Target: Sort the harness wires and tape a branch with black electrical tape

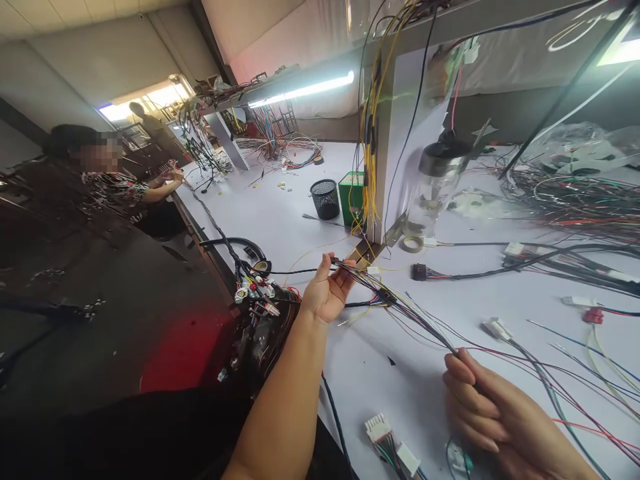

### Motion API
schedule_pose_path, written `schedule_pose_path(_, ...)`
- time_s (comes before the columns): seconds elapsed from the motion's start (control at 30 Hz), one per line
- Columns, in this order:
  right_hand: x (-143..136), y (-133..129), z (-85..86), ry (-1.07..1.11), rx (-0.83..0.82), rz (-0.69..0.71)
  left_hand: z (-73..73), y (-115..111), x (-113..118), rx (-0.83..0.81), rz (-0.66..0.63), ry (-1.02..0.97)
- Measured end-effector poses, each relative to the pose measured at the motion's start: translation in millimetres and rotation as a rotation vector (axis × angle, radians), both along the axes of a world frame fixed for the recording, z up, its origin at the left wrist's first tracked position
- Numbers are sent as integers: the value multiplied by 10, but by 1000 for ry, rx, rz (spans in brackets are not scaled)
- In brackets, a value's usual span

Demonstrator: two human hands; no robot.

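Note:
A thin bundle of coloured wires [417,319] stretches between my two hands above the white table, with a black wrap around it near the middle. My left hand [327,290] is closed on its far end, thumb up. Lower right, my right hand [480,393] grips the same bundle between thumb and fingers. Beneath the bundle lie loose wires and a small white connector [373,271]. Close to my right hand is a white multi-pin connector [377,428] with wires, and a grey connector [497,328] lies to its upper right.
A metal post [383,167] carries hanging yellow wires. Beside it stand a black mesh cup [325,199], a green box [351,200], a tape roll [413,244] and a clear jar [429,187]. Harnesses [575,257] spread rightward. A co-worker [110,173] handles wires at far left.

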State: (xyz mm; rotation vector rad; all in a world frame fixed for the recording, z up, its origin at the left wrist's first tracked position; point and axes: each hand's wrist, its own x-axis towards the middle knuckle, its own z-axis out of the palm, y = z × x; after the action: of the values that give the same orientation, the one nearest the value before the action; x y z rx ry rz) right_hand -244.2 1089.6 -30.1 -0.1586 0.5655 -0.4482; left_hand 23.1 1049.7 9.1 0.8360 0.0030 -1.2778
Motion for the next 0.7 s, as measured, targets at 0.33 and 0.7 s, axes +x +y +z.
schedule_pose_path(0.33, -1, -25, 12, -34, 2, -48, 14, 18, 13, -16, -20, 52)
schedule_pose_path(0.7, 9, -17, 21, -23, -24, -18, 39, 21, 28, -11, -40, 68)
